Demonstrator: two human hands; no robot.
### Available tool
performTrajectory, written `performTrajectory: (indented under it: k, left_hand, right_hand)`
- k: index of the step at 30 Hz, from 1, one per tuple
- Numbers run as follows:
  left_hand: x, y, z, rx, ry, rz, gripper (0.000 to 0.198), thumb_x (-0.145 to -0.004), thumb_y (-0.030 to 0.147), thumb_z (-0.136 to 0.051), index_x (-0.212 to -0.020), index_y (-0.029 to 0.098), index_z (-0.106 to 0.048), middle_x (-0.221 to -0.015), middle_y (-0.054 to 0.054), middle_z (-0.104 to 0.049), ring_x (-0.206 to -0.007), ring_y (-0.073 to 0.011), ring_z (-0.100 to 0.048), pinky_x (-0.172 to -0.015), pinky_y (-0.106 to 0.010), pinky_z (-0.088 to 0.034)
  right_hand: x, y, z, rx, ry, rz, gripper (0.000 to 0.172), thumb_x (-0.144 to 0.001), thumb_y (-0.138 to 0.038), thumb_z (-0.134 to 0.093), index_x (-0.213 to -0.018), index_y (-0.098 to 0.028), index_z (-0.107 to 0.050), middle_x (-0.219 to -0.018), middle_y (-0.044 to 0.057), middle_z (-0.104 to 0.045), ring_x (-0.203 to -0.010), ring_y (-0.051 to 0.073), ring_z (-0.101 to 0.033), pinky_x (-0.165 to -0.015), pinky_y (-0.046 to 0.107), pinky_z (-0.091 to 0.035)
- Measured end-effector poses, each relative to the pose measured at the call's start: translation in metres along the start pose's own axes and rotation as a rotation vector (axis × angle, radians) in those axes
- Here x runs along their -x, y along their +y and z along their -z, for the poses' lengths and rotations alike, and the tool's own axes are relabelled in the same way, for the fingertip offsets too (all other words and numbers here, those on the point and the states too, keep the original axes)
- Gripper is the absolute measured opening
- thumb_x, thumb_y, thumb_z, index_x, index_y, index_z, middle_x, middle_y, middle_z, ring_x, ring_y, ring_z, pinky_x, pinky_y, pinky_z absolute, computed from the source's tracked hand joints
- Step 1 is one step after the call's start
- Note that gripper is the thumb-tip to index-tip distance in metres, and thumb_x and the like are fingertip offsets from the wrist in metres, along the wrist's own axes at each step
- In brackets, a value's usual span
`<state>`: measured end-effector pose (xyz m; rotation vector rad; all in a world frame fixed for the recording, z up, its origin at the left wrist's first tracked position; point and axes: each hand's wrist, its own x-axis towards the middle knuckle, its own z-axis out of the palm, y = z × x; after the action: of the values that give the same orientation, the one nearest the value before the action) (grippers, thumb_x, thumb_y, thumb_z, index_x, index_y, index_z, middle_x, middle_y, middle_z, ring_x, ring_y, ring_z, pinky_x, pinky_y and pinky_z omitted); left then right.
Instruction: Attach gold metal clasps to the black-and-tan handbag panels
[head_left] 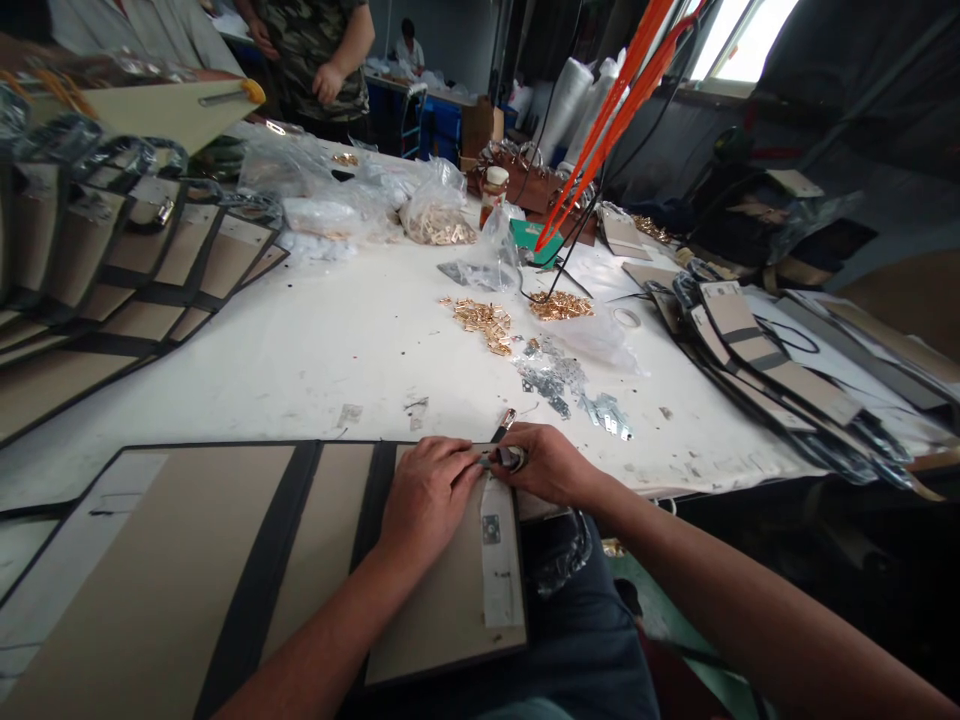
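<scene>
The left hand [431,492] lies across the panel [442,610], its fingertips meeting the right hand at the far edge; whether they pinch anything cannot be told. The right hand [547,462] has its fingers curled in on a small object [513,458], mostly hidden, and a dark piece with a shiny tip [506,422] pokes up just beyond them. The beige, dark-edged panel reaches from the person's lap leftward over the near edge of the table [337,350]; a white strip [499,585] with a small metal plate [491,529] runs along its right end. Beyond lie silver plates [553,375] and two gold-coloured heaps [484,322]. Similar panels are piled at left [176,245] and right [750,345]. Across the table stands a person in camouflage [319,50].
</scene>
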<state>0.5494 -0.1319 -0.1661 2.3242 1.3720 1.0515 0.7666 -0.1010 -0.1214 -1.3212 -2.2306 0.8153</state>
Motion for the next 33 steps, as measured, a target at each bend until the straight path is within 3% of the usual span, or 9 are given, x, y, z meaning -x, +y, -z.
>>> performTrajectory:
  k: [8,16,33]
  left_hand:
    - [-0.001,0.003,0.001,-0.032,-0.026,0.028,0.013,-0.097,0.023,-0.072,-0.108,0.024,-0.08,-0.117,-0.006,-0.077,-0.111,-0.0279,-0.065,-0.095,-0.048,-0.053]
    - [0.001,0.004,0.002,-0.008,-0.02,0.045,0.013,-0.096,0.022,-0.073,-0.107,0.025,-0.08,-0.116,-0.006,-0.077,-0.111,-0.0275,-0.065,-0.095,-0.048,-0.053]
    - [0.001,0.005,0.001,-0.044,-0.002,-0.008,0.013,-0.097,0.023,-0.072,-0.108,0.022,-0.079,-0.117,-0.007,-0.077,-0.111,-0.0279,-0.065,-0.094,-0.048,-0.056]
  right_hand:
    - [0.001,-0.006,0.002,0.071,-0.005,-0.051,0.01,-0.083,-0.019,-0.076,-0.074,-0.021,-0.073,-0.079,-0.001,-0.066,-0.069,0.014,-0.061,-0.063,0.024,-0.042]
    - [0.014,-0.007,-0.008,0.011,0.146,-0.03,0.011,-0.083,-0.016,-0.077,-0.088,-0.025,-0.081,-0.09,0.0,-0.071,-0.077,0.016,-0.068,-0.071,0.025,-0.049]
    - [0.007,-0.01,-0.002,0.086,0.04,-0.045,0.009,-0.084,-0.017,-0.073,-0.077,-0.022,-0.075,-0.086,0.0,-0.07,-0.074,0.014,-0.065,-0.067,0.024,-0.044]
